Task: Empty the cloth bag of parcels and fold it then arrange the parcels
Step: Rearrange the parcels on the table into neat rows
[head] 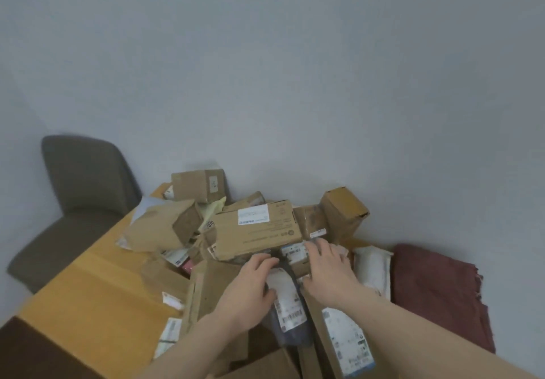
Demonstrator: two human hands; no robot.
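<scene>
You are sorting parcels: left hand (250,285) fingers curling round dark grey plastic mailer with white label (287,305); right hand (327,272) fingers spreading flat beside it. Folded maroon cloth bag (436,290) lying right of fingers on wooden worktop (88,290). Next: lifting mailer clear, stacking.

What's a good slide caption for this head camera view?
Both hands sort a dark mailer from piled parcels; folded maroon cloth bag alongside.

Brown cardboard parcels (256,231) lie heaped on the table, the maroon cloth bag (436,293) folded just beside them.
</scene>
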